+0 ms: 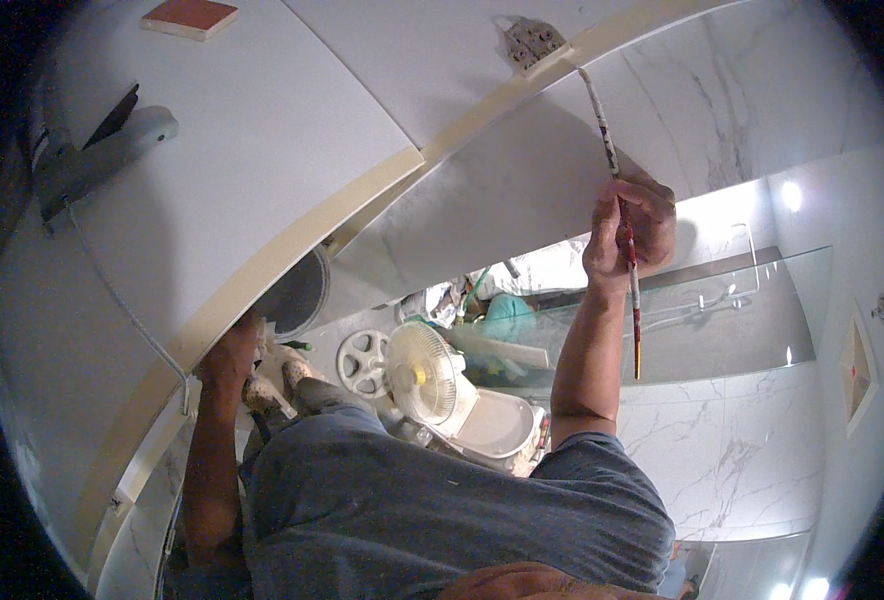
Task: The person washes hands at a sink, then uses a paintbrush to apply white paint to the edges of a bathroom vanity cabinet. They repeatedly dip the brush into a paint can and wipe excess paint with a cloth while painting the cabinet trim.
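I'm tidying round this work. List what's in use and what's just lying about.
In use: thin rod in the right hand; socket box at the rod's far end; beige edge strip by the left hand.
Lying about: fan; red block; grey tool.

The room is a bathroom seen upside down. The walls [732,440] are white with thin grey lines, like marble. A big white door [262,150] fills the top left, with a pale cream frame [292,250] running along its edge. A grey metal door closer [92,155] sits on the door. A small red-brown block [190,15] lies at the top. A clear glass panel [742,310] stands by the shower pipes [702,300]. A white fan [422,372] rests on a white toilet [492,425]. Small round lights [790,195] shine bright on the right.
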